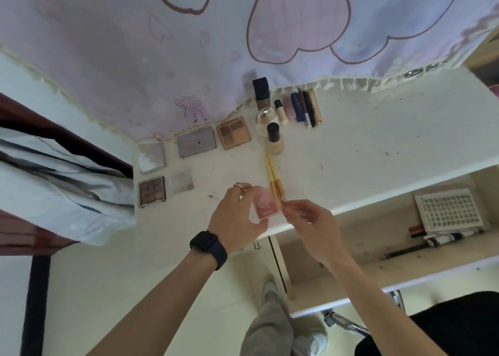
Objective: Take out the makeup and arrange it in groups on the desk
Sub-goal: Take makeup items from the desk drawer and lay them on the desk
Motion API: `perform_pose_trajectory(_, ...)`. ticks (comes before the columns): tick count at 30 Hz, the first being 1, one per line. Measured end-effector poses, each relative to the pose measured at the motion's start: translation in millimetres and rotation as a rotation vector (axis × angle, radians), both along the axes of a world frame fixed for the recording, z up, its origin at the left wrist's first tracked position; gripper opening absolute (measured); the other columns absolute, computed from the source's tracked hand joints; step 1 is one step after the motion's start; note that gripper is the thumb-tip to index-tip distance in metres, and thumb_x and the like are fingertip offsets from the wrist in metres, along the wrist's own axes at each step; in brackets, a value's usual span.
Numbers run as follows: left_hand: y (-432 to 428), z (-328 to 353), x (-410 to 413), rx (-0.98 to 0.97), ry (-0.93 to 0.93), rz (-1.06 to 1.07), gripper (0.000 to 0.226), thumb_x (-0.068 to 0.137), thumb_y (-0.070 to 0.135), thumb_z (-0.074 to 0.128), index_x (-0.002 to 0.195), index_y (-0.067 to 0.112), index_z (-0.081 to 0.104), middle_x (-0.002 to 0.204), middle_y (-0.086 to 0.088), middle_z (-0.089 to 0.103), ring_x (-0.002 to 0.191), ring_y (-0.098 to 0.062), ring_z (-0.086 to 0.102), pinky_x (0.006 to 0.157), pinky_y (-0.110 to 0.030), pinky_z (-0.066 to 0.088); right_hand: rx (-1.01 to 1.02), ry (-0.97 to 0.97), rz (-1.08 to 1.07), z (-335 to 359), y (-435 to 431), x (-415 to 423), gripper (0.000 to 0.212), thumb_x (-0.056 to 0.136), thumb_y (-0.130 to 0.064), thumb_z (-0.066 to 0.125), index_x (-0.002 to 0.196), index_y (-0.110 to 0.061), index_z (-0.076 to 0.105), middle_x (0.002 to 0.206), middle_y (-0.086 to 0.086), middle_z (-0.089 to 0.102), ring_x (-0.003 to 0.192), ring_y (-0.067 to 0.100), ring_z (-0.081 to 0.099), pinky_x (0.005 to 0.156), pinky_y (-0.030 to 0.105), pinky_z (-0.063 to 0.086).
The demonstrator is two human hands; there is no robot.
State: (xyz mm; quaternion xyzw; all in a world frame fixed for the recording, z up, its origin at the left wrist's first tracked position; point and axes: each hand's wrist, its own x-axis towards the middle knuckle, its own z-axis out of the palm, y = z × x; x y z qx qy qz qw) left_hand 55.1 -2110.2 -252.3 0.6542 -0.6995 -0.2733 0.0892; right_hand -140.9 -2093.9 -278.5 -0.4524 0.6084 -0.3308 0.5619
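My left hand holds a small clear compact with pink blush near the desk's front edge. My right hand pinches the lower ends of two yellow-handled brushes that lie on the white desk, right beside the compact. Several eyeshadow palettes lie at the left: a grey one, an orange-brown one, a dark one and two pale ones. Bottles stand in the middle, with a dark box. A row of tubes and pencils lies at the back.
A pink and lilac curtain hangs along the desk's back edge. An open drawer below the desk at the right holds a white perforated case, pencils and tubes. Bedding lies left; a dark chair stands lower right.
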Motion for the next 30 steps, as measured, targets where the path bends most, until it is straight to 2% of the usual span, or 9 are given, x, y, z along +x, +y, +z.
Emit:
perform_pose_trajectory(3,-15.4,-2.4,37.7,0.011,-0.028,0.137,0.064,0.08,0.038,0.077,0.137,0.035,0.049,0.134,0.003,0.042,0.125,-0.018,0.042,0.101,-0.037,0.045,-0.117,0.283,0.01,-7.8,-18.5,0.6,0.013,0.097,-0.036,0.063,0.109,-0.034,0.067,0.108,-0.023,0.068,0.104,0.001,0.062,0.089,0.022,0.05)
perform_pose_trajectory(5,-27.5,-5.3,62.6,0.031,-0.093,0.181,0.064,0.08,0.043,0.077,0.137,0.033,0.05,0.134,0.0,0.046,0.127,-0.023,0.041,0.105,-0.039,0.041,-0.209,0.526,0.033,-17.6,-31.8,-2.9,0.026,0.099,-0.036,0.06,0.123,-0.026,0.064,0.122,-0.012,0.062,0.12,0.014,0.05,0.099,0.027,0.041)
perform_pose_trajectory(7,-41.1,-9.2,82.8,0.049,-0.183,0.189,0.065,0.08,0.047,0.076,0.138,0.033,0.05,0.135,-0.002,0.048,0.128,-0.026,0.04,0.105,-0.041,0.038,-0.285,0.713,0.038,-29.7,-42.5,-8.0,0.036,0.098,-0.034,0.06,0.129,-0.017,0.061,0.134,-0.001,0.059,0.129,0.023,0.042,0.106,0.035,0.038)
perform_pose_trajectory(9,-53.4,-14.1,96.7,0.065,-0.271,0.178,0.066,0.08,0.051,0.073,0.139,0.034,0.048,0.137,-0.001,0.049,0.128,-0.026,0.04,0.104,-0.04,0.038,-0.334,0.825,0.034,-42.8,-46.0,-11.8,0.04,0.099,-0.033,0.059,0.132,-0.01,0.06,0.141,0.006,0.055,0.132,0.029,0.041,0.108,0.043,0.038)
perform_pose_trajectory(12,-67.6,-21.3,107.2,0.073,-0.333,0.141,0.067,0.08,0.054,0.071,0.14,0.035,0.047,0.138,0.0,0.05,0.128,-0.027,0.041,0.103,-0.04,0.038,-0.347,0.959,0.057,-58.1,-44.4,-10.3,0.048,0.1,-0.042,0.044,0.136,-0.012,0.056,0.147,0.005,0.049,0.136,0.029,0.038,0.11,0.045,0.035)
perform_pose_trajectory(15,-74.0,-26.3,110.7,0.072,-0.335,0.117,0.07,0.079,0.056,0.071,0.141,0.036,0.046,0.139,0.002,0.05,0.131,-0.026,0.039,0.104,-0.04,0.033,-0.324,1.009,0.062,-63.8,-46.0,-8.4,0.053,0.098,-0.046,0.037,0.137,-0.015,0.052,0.149,0.003,0.046,0.137,0.026,0.033,0.111,0.043,0.031)
perform_pose_trajectory(21,-75.8,-28.5,115.9,0.061,-0.394,0.074,0.076,0.077,0.063,0.069,0.144,0.038,0.044,0.141,0.007,0.049,0.135,-0.021,0.035,0.108,-0.039,0.026,-0.293,1.035,0.068,-64.1,-46.1,-6.5,0.052,0.097,-0.047,0.038,0.137,-0.016,0.052,0.149,0.003,0.046,0.137,0.025,0.031,0.111,0.044,0.031)
perform_pose_trajectory(30,-83.7,-27.2,117.5,0.085,-0.419,0.044,0.069,0.079,0.056,0.067,0.142,0.04,0.045,0.141,0.009,0.047,0.136,-0.018,0.033,0.112,-0.041,0.023,-0.263,1.028,0.083,-59.7,-47.4,-5.2,0.057,0.097,-0.05,0.033,0.139,-0.017,0.052,0.15,0.003,0.045,0.138,0.024,0.031,0.112,0.045,0.033)
